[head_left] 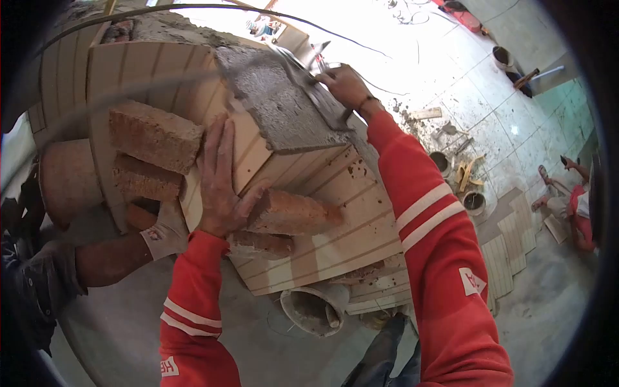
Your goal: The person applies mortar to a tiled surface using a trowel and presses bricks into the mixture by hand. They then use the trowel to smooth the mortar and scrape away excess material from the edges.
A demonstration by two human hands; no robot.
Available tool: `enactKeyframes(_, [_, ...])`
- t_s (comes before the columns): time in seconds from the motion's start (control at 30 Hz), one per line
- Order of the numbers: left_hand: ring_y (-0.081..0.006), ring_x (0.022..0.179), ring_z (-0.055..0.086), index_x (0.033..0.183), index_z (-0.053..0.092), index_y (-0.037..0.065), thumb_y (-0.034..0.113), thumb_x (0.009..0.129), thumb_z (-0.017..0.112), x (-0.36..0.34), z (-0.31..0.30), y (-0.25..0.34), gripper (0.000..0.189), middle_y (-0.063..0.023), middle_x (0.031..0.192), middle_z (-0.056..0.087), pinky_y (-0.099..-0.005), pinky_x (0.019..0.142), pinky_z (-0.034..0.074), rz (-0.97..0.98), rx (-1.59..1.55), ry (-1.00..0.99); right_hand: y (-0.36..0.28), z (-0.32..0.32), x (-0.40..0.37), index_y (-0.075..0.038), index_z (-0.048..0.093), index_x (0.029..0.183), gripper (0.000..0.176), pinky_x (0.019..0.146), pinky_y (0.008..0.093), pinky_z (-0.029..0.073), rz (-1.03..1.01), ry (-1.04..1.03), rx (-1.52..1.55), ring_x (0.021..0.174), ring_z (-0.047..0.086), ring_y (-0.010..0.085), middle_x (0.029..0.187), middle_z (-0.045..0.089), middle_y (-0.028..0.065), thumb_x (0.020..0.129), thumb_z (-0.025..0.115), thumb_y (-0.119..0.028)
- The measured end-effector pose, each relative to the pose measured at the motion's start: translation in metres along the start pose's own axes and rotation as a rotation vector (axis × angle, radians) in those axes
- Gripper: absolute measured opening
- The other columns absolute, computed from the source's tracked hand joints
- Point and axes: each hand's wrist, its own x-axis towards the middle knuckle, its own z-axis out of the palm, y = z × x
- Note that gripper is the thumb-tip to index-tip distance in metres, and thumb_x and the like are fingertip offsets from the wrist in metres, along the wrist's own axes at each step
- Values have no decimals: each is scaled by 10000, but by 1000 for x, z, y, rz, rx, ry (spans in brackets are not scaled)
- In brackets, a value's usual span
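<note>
My left hand [222, 180] lies flat, fingers spread, on a cream grooved tile [248, 151] at the edge of the tiled wall [348, 219]. My right hand [345, 87] grips a trowel [309, 90] whose blade rests on a patch of grey mortar [274, 106] spread over the tile. Both my sleeves are red with white stripes. Rough bricks [155, 135] jut out of the wall's end beside my left hand, and another brick [293, 213] lies just under my left palm.
A co-worker's gloved hand [167, 232] reaches in from the left beneath the bricks. A mortar bucket [316, 309] stands on the floor below. More buckets [474, 201], tile scraps and a seated person in red [574, 206] occupy the tiled floor at right.
</note>
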Motion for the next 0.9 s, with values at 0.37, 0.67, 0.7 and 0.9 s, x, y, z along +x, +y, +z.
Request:
enactKeyframes(0.37, [-440,1519,315,1645,281,2,521,870,749,-5,4,-4,1043,-254,1660,309,-531,1206,263,0,38,14,73,2,-38,-57,811,1081,366,886,449,548,60,48,76,906,709,370,998,762,231,1023,640,-376])
enactKeyframes(0.67, [-442,1521,307,1637,287,-8,539,900,723,-3,5,-6,1015,-240,1669,306,-539,1236,247,12,30,7,99,-3,-92,-44,799,1113,376,801,423,543,15,50,75,822,705,301,938,769,206,1023,639,-372])
enactKeyframes(0.7, [-452,1490,344,1632,304,0,561,878,737,-4,5,-8,1034,-259,1645,322,-544,1209,275,29,57,15,109,-1,-88,-48,802,1110,368,799,415,541,9,77,86,825,707,274,940,770,202,1024,634,-363])
enactKeyframes(0.9, [-465,1496,337,1620,322,1,571,900,710,-4,4,-3,997,-272,1643,323,-548,1203,281,-4,33,20,38,-1,-69,-19,786,1116,393,862,413,561,-45,118,103,939,734,319,946,758,227,1023,642,-372])
